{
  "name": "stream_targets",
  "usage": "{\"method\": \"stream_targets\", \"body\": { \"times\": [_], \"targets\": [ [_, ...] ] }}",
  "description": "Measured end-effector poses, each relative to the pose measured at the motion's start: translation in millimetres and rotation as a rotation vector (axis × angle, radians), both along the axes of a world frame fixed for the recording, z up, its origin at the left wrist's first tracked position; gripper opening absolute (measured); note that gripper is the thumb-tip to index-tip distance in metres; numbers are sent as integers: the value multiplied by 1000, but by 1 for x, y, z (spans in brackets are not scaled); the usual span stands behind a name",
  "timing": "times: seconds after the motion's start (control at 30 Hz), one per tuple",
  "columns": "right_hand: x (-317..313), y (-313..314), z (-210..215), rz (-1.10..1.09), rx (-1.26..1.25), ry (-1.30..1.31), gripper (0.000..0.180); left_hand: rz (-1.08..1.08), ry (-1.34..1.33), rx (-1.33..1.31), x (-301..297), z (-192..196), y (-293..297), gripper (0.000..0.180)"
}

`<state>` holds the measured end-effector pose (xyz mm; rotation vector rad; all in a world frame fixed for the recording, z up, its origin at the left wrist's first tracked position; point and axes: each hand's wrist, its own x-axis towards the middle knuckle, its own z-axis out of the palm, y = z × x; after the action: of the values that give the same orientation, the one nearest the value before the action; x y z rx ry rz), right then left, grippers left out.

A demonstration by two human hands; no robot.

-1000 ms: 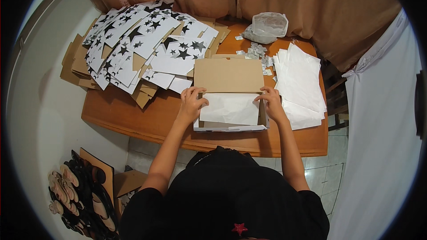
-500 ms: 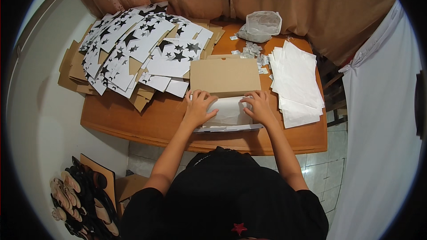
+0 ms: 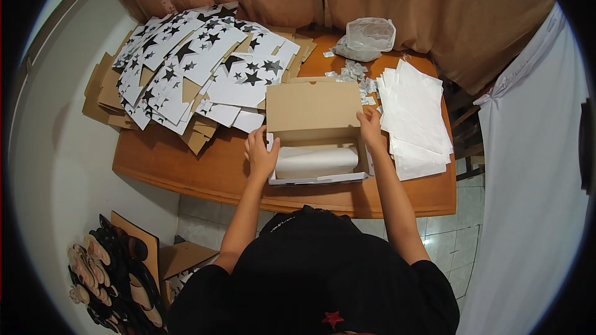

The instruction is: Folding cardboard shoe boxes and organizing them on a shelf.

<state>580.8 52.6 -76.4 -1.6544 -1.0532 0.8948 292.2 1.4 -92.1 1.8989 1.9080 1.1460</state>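
Note:
An open shoe box (image 3: 320,180) stands near the table's front edge, its brown lid (image 3: 313,105) raised at the far side. White tissue paper (image 3: 316,161) lies in it as a rounded roll; whatever it may wrap is hidden. My left hand (image 3: 262,152) holds the box's left wall, thumb on the inner side and fingers outside. At the right end of the lid, my right hand (image 3: 371,129) pinches the lid's lower right corner.
Flat star-printed box blanks (image 3: 192,68) are heaped at the left. Right of the box lie white paper sheets (image 3: 415,121). Small packets (image 3: 354,71) are scattered before a clear plastic bag (image 3: 369,35). Sandals and shoes (image 3: 115,273) stand low at the left.
Both hands have left the paper inside the box. The left moved to the left wall, the right up to the lid's corner. The paper now lies rolled over lower in the box.

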Motion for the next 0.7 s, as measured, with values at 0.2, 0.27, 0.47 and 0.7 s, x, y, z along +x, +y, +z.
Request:
{"method": "stream_targets", "body": {
  "times": [0.2,0.27,0.47,0.7],
  "targets": [
    [19,19,-45,-206,226,288,43,-187,-972,-463,-8,-30,28,53],
    [6,7,-26,-105,353,542,44,-199,-922,-446,-13,-23,33,59],
    [36,-20,-25,139,493,663,59,-250,-1321,-408,-18,11,30,60],
    [44,-85,8,369,297,55,34,-349,-1069,-219,-25,2,-18,51]
  ]
}}
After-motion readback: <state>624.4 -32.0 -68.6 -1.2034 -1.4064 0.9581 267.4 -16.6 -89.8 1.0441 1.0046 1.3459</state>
